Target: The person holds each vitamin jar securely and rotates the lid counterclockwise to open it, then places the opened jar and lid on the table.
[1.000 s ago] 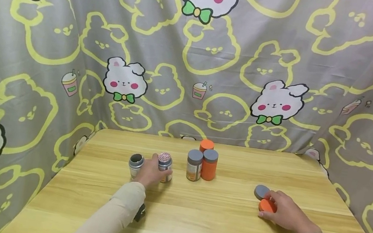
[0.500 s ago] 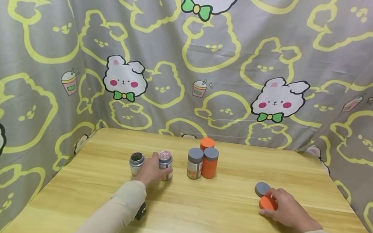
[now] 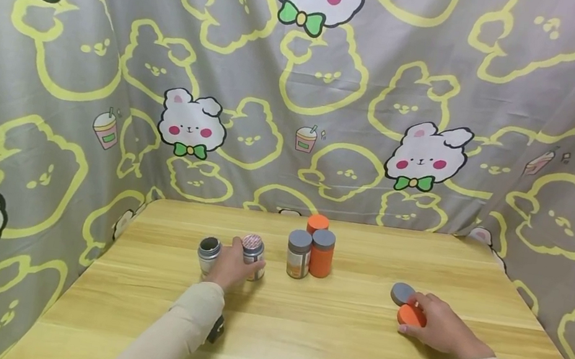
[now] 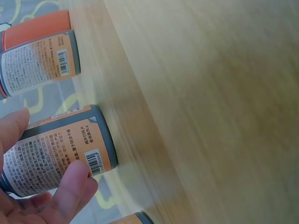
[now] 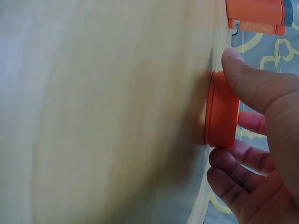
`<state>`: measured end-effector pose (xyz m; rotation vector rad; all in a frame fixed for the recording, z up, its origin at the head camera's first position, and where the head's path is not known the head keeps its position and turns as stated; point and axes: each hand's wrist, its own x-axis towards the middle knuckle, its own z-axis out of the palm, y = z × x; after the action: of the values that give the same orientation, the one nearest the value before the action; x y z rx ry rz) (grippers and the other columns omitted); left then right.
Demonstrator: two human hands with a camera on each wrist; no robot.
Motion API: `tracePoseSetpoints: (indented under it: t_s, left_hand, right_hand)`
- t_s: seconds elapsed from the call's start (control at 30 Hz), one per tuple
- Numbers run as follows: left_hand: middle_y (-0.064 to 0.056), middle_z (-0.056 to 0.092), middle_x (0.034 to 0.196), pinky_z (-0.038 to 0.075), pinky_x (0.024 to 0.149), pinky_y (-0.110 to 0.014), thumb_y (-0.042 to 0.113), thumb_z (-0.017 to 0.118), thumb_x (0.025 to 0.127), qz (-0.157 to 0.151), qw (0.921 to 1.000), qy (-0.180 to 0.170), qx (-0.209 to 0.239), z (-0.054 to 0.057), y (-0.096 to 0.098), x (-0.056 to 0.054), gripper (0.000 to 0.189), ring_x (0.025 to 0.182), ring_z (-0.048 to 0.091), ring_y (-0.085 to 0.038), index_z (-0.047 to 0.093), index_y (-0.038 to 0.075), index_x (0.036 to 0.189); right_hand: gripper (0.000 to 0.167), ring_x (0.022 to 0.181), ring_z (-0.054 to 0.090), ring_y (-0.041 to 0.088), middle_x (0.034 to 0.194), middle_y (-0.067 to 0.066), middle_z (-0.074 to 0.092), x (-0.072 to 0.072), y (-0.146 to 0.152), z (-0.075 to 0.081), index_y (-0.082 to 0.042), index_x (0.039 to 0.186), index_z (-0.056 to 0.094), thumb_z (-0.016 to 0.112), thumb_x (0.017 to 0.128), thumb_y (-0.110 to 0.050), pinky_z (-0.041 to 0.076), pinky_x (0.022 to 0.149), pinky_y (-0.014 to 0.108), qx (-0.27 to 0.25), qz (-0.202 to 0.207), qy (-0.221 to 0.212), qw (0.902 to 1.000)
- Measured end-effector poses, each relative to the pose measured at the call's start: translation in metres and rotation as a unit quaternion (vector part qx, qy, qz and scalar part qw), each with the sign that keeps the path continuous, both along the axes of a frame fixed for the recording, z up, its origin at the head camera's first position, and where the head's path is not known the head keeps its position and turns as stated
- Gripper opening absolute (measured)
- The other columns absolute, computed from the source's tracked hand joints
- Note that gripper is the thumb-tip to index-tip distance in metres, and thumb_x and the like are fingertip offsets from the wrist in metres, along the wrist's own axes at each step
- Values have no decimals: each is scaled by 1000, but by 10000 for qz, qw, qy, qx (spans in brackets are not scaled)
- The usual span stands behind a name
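Note:
My left hand (image 3: 232, 266) grips a lidless grey jar (image 3: 253, 249) whose mouth has a patterned seal. In the left wrist view, thumb and fingers lie on either side of its orange-and-white label (image 4: 51, 156). Left of that hand stands an open grey jar (image 3: 209, 252) with a dark mouth, its lower part partly covered by the hand. On the right of the table, my right hand (image 3: 443, 325) holds an orange lid (image 3: 411, 316) by its edge between thumb and fingers. A grey lid (image 3: 402, 294) lies just behind the orange one.
Mid-table stand a labelled jar with a grey lid (image 3: 299, 254), an orange jar with a grey lid (image 3: 322, 254) and, behind them, a jar with an orange lid (image 3: 318, 223). Patterned cloth (image 3: 258, 81) encloses the wooden table (image 3: 306, 346) at the back and sides.

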<state>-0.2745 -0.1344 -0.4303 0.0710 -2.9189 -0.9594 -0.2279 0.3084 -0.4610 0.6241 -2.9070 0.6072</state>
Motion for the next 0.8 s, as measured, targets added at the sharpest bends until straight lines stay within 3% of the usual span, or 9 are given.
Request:
tracePoseSetpoints:
  t_s: [0.3, 0.5, 0.7, 0.8]
  left_hand:
    - [-28, 58, 117, 47, 91, -49, 38, 76, 84, -39, 9994, 305, 170, 2, 0, 1, 81, 108, 59, -38, 35, -10, 135]
    - [-27, 53, 124, 45, 94, -50, 37, 75, 84, -204, 9983, 506, 226, 9, 5, 3, 84, 114, 54, -38, 32, -9, 140]
    - [-24, 45, 136, 40, 100, -48, 41, 75, 84, -230, 9976, 638, 151, 17, 10, 2, 86, 123, 47, -37, 31, -3, 144]
    - [-22, 38, 144, 35, 105, -48, 42, 74, 85, -309, 9950, 942, 151, 22, 13, 3, 85, 131, 40, -36, 32, -2, 144]
  right_hand:
    - [51, 75, 50, 15, 87, 2, 53, 2, 0, 2, -5, 107, 59, 80, 78, -41, 44, 66, 35, -57, -53, 19, 10000]
    - [40, 78, 54, 22, 92, 10, 58, 1, -1, 7, -4, 103, 59, 78, 82, -33, 46, 67, 40, -308, -217, 203, 9991]
    - [35, 69, 49, 14, 91, 9, 58, -4, -9, 15, 0, 105, 60, 74, 86, -26, 43, 60, 31, -602, -159, 390, 9973]
    - [35, 71, 51, 13, 90, 8, 61, -6, -15, 19, 1, 106, 61, 74, 87, -26, 45, 61, 32, -692, -167, 438, 9965]
